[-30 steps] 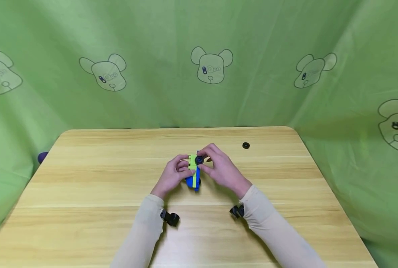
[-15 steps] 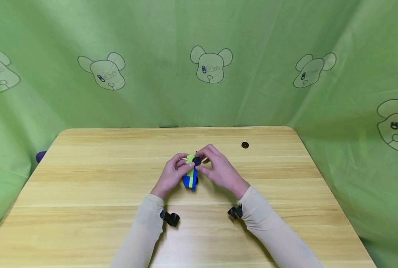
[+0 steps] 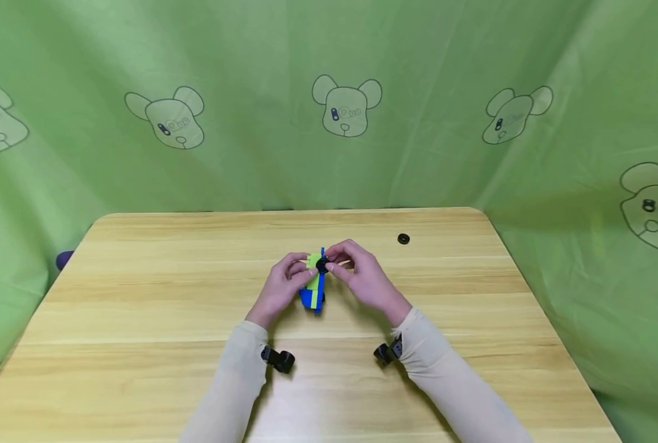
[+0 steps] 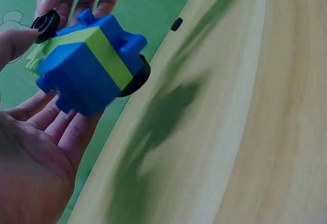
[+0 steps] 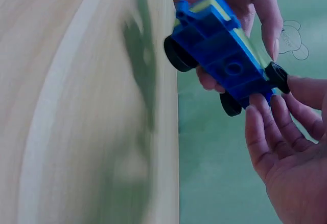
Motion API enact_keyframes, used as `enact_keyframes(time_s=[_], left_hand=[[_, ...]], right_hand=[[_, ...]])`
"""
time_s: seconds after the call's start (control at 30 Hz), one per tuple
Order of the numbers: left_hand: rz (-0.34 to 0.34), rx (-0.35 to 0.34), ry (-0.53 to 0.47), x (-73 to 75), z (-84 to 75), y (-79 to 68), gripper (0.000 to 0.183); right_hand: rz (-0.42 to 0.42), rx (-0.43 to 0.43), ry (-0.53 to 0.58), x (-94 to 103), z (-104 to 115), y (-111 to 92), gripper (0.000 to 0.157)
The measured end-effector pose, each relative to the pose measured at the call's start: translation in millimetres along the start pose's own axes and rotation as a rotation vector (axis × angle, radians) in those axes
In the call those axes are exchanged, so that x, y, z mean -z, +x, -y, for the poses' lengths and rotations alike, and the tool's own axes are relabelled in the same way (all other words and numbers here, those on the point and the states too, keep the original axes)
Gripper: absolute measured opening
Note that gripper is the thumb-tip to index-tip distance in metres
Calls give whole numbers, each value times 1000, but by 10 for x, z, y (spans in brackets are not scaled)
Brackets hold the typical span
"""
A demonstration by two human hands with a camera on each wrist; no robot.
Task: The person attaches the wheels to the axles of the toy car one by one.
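Observation:
A toy car of blue and lime green blocks is held up off the table between both hands. My left hand grips it from the left, fingers behind and thumb near a black wheel. That wheel sits at a lower corner of the body in the right wrist view. My right hand pinches it there, thumb against the wheel and fingertips under the blue base. Two other black wheels show on the underside. In the left wrist view the car's blue end faces the camera.
A loose black tyre lies on the wooden table, beyond the right hand. Green cloth with bear-head prints hangs around the table. Something purple shows past the left edge.
The toy car has shifted slightly left and turned a little, with both hands following. My left thumb has moved up beside the wheel. The right fingers keep hold of the wheel.

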State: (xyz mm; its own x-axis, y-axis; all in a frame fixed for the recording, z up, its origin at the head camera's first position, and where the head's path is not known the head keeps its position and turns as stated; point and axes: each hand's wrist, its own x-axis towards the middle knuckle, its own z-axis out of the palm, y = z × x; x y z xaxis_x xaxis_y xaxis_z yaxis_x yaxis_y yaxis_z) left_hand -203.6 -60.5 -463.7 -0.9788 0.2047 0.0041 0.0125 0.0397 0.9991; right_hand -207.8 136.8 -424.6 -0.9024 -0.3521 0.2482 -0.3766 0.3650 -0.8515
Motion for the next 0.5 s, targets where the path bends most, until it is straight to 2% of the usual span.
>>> enact_keyframes(time_s=[0.13, 0.27, 0.5], left_hand=[[-2, -22, -12, 9, -10, 12, 41], [24, -37, -27, 17, -22, 2, 44], [37, 12, -9, 16, -40, 6, 50]], right_hand=[[-4, -58, 76, -14, 14, -2, 16], [2, -87, 101, -27, 52, -2, 11], [-16, -141, 137, -32, 86, 14, 15]])
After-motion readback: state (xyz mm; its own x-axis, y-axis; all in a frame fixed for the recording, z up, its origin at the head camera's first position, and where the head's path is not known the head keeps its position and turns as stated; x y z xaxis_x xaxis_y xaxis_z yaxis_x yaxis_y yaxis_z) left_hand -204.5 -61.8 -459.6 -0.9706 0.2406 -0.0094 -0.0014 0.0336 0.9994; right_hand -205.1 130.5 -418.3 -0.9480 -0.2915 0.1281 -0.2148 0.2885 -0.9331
